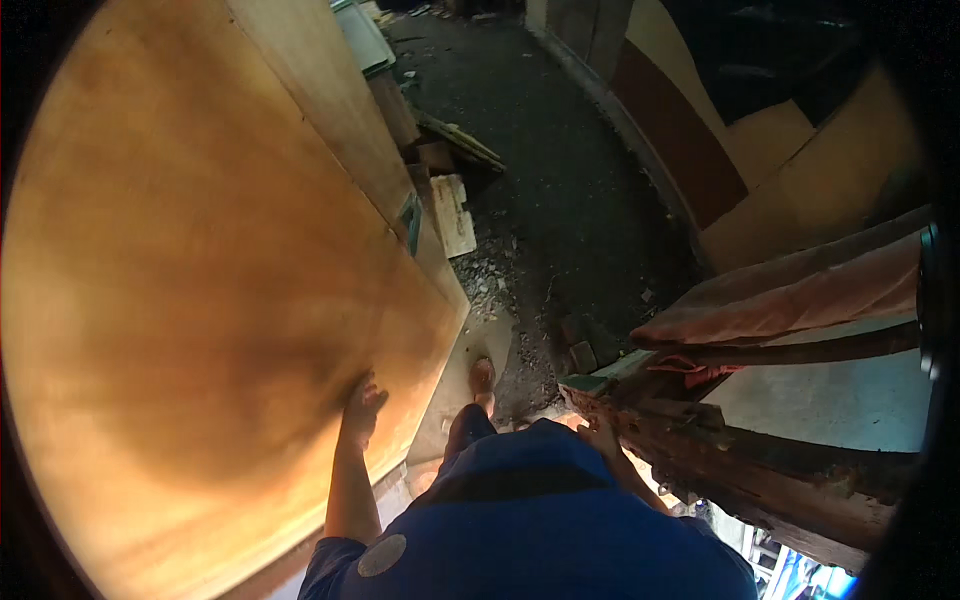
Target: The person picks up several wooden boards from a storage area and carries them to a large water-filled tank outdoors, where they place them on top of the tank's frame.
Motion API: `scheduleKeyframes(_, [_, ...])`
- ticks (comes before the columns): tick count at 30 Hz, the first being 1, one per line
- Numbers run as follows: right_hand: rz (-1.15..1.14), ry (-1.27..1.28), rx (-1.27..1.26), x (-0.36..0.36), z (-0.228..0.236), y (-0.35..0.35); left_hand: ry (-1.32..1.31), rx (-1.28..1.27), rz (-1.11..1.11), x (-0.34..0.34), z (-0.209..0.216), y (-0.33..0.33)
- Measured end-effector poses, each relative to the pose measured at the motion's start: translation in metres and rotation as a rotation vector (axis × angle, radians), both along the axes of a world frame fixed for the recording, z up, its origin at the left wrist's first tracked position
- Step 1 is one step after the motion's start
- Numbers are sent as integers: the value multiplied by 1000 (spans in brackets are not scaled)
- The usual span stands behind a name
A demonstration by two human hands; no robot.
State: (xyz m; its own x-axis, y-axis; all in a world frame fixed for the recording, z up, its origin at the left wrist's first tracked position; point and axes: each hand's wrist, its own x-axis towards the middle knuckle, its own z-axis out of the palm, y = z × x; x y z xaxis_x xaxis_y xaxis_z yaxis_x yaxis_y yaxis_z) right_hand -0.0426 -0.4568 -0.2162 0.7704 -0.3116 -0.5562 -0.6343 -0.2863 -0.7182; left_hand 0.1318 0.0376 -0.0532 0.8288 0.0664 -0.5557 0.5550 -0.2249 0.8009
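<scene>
On the left, my left hand (363, 410) is against or very close to a broad orange-brown wooden panel (200, 250). Its thumb stands apart from the fingers, and nothing shows in it. A dark shadow spreads over the panel beside it. My right hand (598, 438) hangs at my right side, next to the end of a rough, worn wooden beam (680, 430). Its fingers are dim and partly hidden, so whether it touches the beam is unclear. One bare foot (483, 375) shows ahead of my blue shirt (540, 510).
Ahead runs a dark floor (540, 150) with rubble (490, 270). A pale broken board (453, 215) and thin planks (460, 140) lie along its left side. A low wall (680, 150) bounds the right. Reddish cloth (790, 300) lies over a frame near my right.
</scene>
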Motion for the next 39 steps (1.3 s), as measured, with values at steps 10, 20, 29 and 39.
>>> scheduleKeyframes(10, [-487, 285, 253, 92, 32, 15, 171, 9, -177, 51, -24, -24])
scheduleKeyframes(20, [-474, 290, 102, 149, -29, -64, 117, 41, -363, 146, 2, -101])
scheduleKeyframes(29, [-485, 640, 41, 289, -4, -138, 220, 95, -432, 267, -14, -201])
scheduleKeyframes(39, [-693, 430, 247, 487, 70, -277, 313, 199, -417, 454, 20, -320])
